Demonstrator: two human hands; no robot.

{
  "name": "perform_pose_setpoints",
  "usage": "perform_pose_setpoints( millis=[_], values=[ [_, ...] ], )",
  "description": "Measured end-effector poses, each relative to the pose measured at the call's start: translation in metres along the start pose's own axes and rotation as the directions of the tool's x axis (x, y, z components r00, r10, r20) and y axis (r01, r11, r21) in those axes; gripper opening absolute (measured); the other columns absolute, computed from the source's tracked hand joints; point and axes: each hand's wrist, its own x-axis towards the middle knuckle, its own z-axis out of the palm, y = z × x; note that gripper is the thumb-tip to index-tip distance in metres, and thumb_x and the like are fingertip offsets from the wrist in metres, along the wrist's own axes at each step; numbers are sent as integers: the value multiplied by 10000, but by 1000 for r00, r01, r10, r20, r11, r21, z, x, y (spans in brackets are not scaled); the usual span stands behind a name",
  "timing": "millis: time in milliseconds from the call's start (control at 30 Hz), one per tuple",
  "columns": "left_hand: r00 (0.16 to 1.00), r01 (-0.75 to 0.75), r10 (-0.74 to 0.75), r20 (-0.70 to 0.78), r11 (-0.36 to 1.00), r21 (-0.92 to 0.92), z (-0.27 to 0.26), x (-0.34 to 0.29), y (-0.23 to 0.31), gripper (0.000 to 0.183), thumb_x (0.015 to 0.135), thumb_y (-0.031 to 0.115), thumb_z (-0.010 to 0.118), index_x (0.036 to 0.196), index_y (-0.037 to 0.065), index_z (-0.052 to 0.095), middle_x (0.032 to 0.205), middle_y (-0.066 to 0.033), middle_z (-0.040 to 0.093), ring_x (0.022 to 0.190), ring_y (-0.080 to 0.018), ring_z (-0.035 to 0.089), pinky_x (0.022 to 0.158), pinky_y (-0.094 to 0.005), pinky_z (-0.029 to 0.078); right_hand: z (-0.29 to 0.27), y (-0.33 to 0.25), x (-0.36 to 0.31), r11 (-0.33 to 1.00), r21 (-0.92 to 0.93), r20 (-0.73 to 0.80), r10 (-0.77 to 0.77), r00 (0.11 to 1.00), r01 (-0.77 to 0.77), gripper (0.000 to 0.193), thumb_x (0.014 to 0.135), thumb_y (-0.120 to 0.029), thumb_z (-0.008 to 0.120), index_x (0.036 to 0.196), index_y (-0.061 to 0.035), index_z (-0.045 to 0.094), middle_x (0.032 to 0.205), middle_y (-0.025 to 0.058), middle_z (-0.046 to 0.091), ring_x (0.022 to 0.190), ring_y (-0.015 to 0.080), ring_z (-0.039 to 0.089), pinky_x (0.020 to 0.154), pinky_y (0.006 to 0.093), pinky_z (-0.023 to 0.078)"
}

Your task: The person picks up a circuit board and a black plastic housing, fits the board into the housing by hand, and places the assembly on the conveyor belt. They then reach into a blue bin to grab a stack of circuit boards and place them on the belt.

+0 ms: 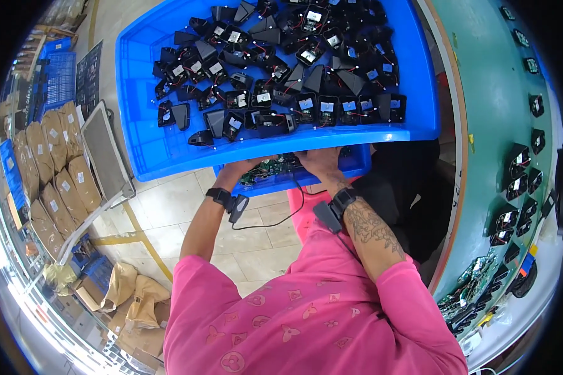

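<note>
Pale tiled floor (178, 228) shows below a small blue plastic bin (356, 164) of green circuit boards (270, 169), presumably set close for reach; left hand (239, 169) and right hand (321, 162) reach in, the large blue plastic tub (145, 145) hiding whether they grasp anything.

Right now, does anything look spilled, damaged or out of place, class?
Nothing looks spilled or damaged, though fine details are too small to judge. Untidiest are the black housings, many jumbled in the large blue bin; green circuit boards overlap beside the left hand.
</note>
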Motion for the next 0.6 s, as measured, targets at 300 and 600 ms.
perform_pose_setpoints(
  millis=[300, 600],
  values=[
    [998, 58, -67, 3, 880, 471, 27, 2, 51, 459, 834, 417, 744, 1128, 71, 678, 1024, -189, 695, 947, -377, 666, 792, -448, 533, 7, -12, -39, 971, 28, 247, -237, 940, 237, 622, 856, -311, 652, 1410, -89, 472, 1469, 214, 438, 1390, 433, 338, 1147, 533, 299],
    [999, -6, -19, 31, 749, 662, 16, -12, 55, 833, 694, 548, 799, 1322, 64, 545, 1175, -246, 620, 1079, -447, 583, 943, -499, 463, -48, 10, 3, 998, -56, 150, -21, 988, 30, 424, 861, -244, 640, 1259, -101, 601, 1244, 224, 612, 1115, 428, 592, 966, 491, 487]
  ],
)
